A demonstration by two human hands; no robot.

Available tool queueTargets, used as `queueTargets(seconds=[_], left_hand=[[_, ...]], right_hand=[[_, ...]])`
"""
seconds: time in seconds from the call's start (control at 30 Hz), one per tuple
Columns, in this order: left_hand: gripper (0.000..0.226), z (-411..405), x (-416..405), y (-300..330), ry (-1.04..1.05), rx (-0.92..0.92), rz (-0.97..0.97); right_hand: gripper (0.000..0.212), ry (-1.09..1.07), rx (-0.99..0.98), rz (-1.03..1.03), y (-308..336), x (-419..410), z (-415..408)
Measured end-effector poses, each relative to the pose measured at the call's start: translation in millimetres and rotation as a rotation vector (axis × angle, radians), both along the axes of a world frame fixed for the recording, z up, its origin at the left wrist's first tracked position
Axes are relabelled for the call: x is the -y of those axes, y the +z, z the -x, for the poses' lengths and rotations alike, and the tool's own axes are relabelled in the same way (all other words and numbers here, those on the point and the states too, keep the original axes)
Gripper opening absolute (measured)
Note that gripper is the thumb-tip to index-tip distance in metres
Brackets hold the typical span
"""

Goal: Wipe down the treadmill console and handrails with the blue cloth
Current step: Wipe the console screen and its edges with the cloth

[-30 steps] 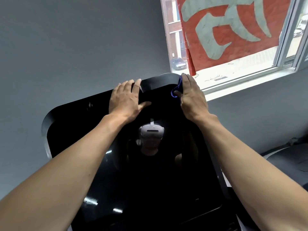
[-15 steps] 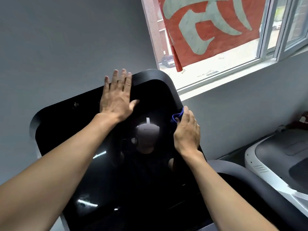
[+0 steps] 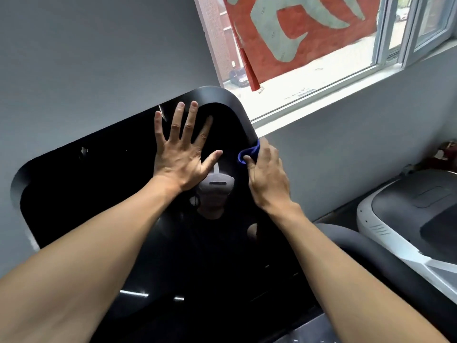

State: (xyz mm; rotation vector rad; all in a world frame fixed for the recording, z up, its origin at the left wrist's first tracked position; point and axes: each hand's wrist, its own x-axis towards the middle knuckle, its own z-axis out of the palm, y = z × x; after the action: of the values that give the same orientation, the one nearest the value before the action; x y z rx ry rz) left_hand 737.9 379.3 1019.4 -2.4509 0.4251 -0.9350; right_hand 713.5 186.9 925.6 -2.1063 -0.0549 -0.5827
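Since half a second ago the left hand [image 3: 181, 154] has spread its fingers wider on the glossy black treadmill console [image 3: 103, 194], and the right hand [image 3: 268, 179] has slid up the console's right edge. Nearest, a dark padded handrail [image 3: 385, 268] curves lower right. The left palm presses flat, fingers straight and splayed. The right hand's fingers curl round the blue cloth [image 3: 248, 152], holding it against the console's rim. Beyond stand a white-edged machine [image 3: 385, 233], then a window [image 3: 333, 78] with a red banner [image 3: 309, 30].
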Motion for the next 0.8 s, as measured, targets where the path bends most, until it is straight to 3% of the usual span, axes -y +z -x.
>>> queueTargets(seconds=[0.17, 0.27, 0.47, 0.57, 0.7, 0.8], left_hand=[[0.080, -0.2, -2.2, -1.1, -0.005, 0.022, 0.013], [0.079, -0.4, -0.8, -0.5, -0.008, 0.009, 0.022], [0.078, 0.7, -1.2, 1.4, -0.009, -0.005, 0.023], [0.079, 3.9, -0.3, 1.9, -0.002, -0.027, 0.009], [0.077, 16.8, 5.1, 5.8, 0.039, -0.061, 0.024], [0.073, 51.9, 4.8, -28.0, 0.010, -0.088, -0.031]], right_hand=[[0.068, -0.102, -0.091, 0.013, -71.6, 13.2, 67.8], [0.065, -0.035, -0.123, 0.004, -54.6, 17.5, 47.1], [0.061, 0.069, 0.018, 0.010, -11.5, 7.8, -7.6], [0.065, 0.053, 0.047, 0.011, -40.8, 16.0, 20.2], [0.070, -0.014, -0.061, -0.022, -109.0, 29.5, 89.8], [0.071, -0.060, -0.140, -0.033, -143.5, 35.1, 129.2]])
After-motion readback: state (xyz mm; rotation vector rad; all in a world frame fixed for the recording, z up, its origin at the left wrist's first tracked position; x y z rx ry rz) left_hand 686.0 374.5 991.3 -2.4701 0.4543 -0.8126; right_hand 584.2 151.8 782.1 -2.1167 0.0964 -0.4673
